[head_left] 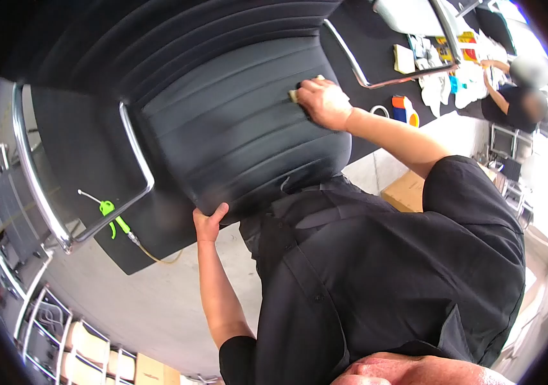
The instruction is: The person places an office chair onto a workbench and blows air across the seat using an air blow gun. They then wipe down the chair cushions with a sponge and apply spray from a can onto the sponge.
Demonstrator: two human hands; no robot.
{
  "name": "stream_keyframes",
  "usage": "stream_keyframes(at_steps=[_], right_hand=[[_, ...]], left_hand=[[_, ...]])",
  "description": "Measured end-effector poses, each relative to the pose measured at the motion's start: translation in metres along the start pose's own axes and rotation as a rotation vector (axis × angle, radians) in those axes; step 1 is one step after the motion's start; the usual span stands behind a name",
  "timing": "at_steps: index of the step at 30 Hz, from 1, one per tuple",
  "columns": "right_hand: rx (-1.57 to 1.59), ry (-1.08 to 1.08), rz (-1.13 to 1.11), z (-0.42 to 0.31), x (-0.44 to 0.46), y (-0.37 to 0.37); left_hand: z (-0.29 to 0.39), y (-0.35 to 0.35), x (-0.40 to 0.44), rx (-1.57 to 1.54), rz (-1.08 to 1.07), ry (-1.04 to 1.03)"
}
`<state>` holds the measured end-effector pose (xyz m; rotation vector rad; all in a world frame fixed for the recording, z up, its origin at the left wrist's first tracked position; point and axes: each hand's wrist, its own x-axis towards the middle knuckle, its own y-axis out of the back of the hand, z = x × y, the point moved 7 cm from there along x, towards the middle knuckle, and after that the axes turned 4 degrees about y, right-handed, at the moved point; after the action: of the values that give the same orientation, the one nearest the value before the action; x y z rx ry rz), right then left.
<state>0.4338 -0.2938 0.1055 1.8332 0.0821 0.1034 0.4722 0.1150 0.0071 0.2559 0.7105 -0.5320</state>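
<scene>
A black ribbed office chair seat (248,115) with chrome armrests (136,144) fills the middle of the view. My right hand (324,104) presses down on the right side of the seat, closed over a small pale yellow pad (294,96); most of the pad is hidden, so I cannot tell sponge from folded cloth. At the near left corner of the seat, my left hand (210,222) grips the edge, thumb on top and fingers out of sight below.
Left of the chair, a green air blow gun (110,215) with a hose lies on the dark tabletop (136,247). A tape roll (405,111) and white cloths (434,90) lie to the right. Another person (518,99) works beyond. A cardboard box (405,191) stands below.
</scene>
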Motion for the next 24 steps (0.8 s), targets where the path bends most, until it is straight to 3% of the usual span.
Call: stream_keyframes(at_steps=[5,6,7,11,15,21,24], right_hand=[[0.144,0.248,0.023,-0.099,0.088,-0.066],[0.185,0.264,-0.068,-0.13,0.11,-0.075],[0.223,0.279,-0.157,-0.158,0.133,-0.079],[0.254,0.39,-0.125,-0.211,0.179,-0.084],[0.239,0.368,-0.164,-0.181,0.157,-0.076],[0.054,0.182,-0.101,-0.039,0.049,-0.025],[0.035,0.141,-0.139,-0.028,0.04,-0.015]], left_hand=[[-0.002,-0.004,0.001,-0.014,0.001,0.047],[-0.003,-0.004,0.001,-0.021,0.001,0.039],[-0.006,-0.002,0.001,-0.032,0.017,0.047],[-0.004,-0.004,0.002,-0.007,-0.011,0.038],[-0.005,-0.003,0.0,-0.015,-0.012,0.072],[-0.008,-0.004,0.0,-0.011,-0.032,0.094],[-0.01,-0.003,0.003,0.027,-0.045,0.099]])
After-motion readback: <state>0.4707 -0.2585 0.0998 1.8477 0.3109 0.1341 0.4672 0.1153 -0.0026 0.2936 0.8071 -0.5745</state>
